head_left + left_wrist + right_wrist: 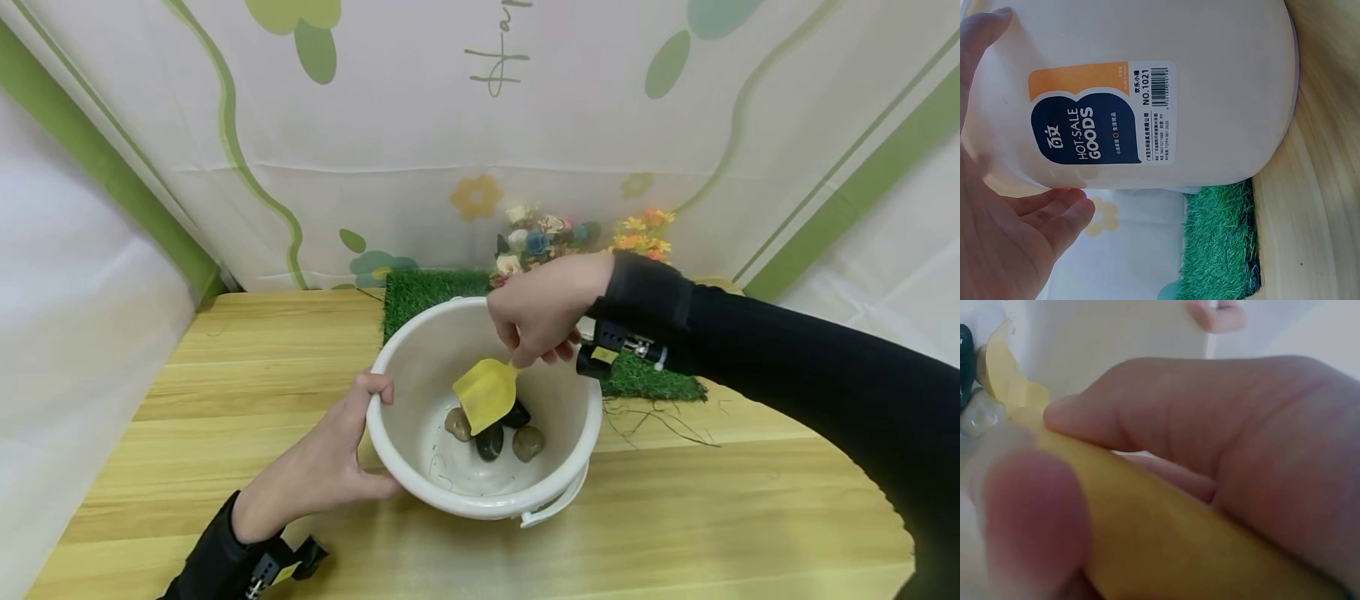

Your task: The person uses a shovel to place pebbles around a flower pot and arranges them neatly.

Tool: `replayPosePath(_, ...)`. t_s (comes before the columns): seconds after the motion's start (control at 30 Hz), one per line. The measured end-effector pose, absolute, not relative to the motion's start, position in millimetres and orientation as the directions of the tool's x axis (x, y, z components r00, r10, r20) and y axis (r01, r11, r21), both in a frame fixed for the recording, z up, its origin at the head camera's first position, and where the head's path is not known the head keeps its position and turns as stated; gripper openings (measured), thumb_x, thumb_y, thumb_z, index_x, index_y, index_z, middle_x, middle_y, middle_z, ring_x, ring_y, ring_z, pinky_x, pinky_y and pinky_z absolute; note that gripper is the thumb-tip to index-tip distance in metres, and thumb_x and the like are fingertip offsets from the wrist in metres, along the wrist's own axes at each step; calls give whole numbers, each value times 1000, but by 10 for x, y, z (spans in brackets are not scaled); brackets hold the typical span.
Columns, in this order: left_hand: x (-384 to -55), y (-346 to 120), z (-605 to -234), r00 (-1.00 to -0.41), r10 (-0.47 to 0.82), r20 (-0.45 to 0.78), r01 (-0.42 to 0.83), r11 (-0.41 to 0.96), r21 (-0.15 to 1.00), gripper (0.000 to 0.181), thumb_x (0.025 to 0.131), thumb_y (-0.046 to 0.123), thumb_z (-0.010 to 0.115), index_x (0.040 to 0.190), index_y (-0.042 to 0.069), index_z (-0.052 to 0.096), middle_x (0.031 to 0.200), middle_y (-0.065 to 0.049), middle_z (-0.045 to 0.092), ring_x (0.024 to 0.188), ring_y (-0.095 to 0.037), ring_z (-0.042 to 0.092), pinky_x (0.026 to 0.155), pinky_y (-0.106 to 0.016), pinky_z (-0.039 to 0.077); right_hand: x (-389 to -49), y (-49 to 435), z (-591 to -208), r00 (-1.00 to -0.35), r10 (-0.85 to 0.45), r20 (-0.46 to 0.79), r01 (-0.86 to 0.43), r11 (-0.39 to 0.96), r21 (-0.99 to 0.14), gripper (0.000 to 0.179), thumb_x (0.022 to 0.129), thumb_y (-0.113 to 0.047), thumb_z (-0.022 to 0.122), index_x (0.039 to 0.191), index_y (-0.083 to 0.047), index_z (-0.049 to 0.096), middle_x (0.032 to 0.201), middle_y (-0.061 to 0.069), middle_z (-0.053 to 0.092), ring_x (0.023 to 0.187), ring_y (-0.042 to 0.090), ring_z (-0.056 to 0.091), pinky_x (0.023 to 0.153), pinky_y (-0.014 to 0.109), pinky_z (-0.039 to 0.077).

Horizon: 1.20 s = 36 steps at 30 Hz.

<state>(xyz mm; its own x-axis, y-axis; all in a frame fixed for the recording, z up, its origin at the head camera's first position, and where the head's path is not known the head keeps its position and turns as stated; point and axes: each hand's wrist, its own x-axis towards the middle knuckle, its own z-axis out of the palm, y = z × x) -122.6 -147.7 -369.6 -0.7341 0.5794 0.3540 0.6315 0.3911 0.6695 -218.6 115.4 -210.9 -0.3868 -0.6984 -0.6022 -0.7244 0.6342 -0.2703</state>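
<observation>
A white bucket [408, 350] stands on the wooden table, and my left hand [341, 454] grips its left rim, fingers over the edge and thumb against the outer wall. In the left wrist view a printed label [1104, 112] shows on the bucket's side. My right hand [542, 308] holds a yellow toy shovel [487, 393] by its handle, which fills much of the right wrist view. The shovel's blade hangs inside the bucket, overlapping several stones. Brown stones [528, 443] and dark stones [490, 442] lie on the bucket's bottom.
Behind the bucket lies a green artificial grass mat [427, 292]. Artificial flowers [536, 242] and orange flowers [643, 233] stand at the back, against a printed cloth. The bucket's handle [557, 504] hangs at its front right. Thin dark strands [660, 421] lie on the table.
</observation>
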Motion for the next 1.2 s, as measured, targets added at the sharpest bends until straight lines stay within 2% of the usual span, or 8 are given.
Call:
replayPosePath(0.2, -1237, -1463, -3704, -719, 584, 377, 650, 373, 662, 76, 60, 25, 82, 109, 10, 26, 119, -14, 39, 105, -25, 50, 72, -31, 50, -2178, 1047, -2222, -373, -668, -644, -724, 644, -249, 34, 89, -15, 52, 56, -9, 55, 52, 3, 57, 45, 16, 54, 46, 29, 45)
replayPosePath(0.5, -1240, -1454, -3706, -722, 581, 375, 651, 387, 653, 77, 59, 25, 82, 110, 10, 26, 118, -13, 39, 104, -24, 49, 72, -31, 50, -2154, 920, -2351, -464, -566, -682, -650, 740, -172, 35, 83, -8, 49, 52, -17, 35, 51, 4, 53, 45, 16, 53, 43, 26, 42)
replayPosePath(0.63, -1239, -1452, -3701, -727, 580, 366, 644, 392, 657, 77, 59, 25, 82, 110, 11, 25, 119, -13, 39, 103, -23, 50, 73, -31, 50, -2145, 872, -2404, -474, -548, -690, -650, 746, -146, 32, 82, -8, 50, 54, -17, 39, 47, 0, 48, 42, 12, 48, 43, 25, 40)
replayPosePath(0.77, -1244, -1453, -3700, -727, 580, 367, 645, 394, 655, 77, 60, 25, 82, 110, 11, 25, 119, -12, 39, 103, -23, 50, 74, -32, 49, -2137, 830, -2434, -485, -550, -680, -673, 731, -111, 27, 82, -9, 52, 56, -15, 45, 47, -1, 49, 42, 11, 49, 44, 25, 40)
replayPosePath(1.03, -1245, -1454, -3705, -720, 581, 379, 655, 388, 649, 76, 60, 24, 82, 110, 10, 26, 118, -12, 39, 104, -23, 50, 74, -31, 50, -2127, 815, -2498, -486, -557, -673, -678, 726, -111, 27, 78, -7, 53, 58, -16, 38, 51, 0, 48, 44, 12, 52, 44, 25, 43)
replayPosePath(1.2, -1239, -1457, -3702, -726, 580, 369, 646, 394, 654, 77, 60, 25, 82, 110, 11, 26, 119, -13, 39, 103, -23, 51, 74, -31, 50, -2144, 856, -2530, -498, -545, -675, -659, 744, -114, 25, 79, -8, 53, 57, -15, 42, 49, -1, 48, 44, 11, 51, 44, 25, 43)
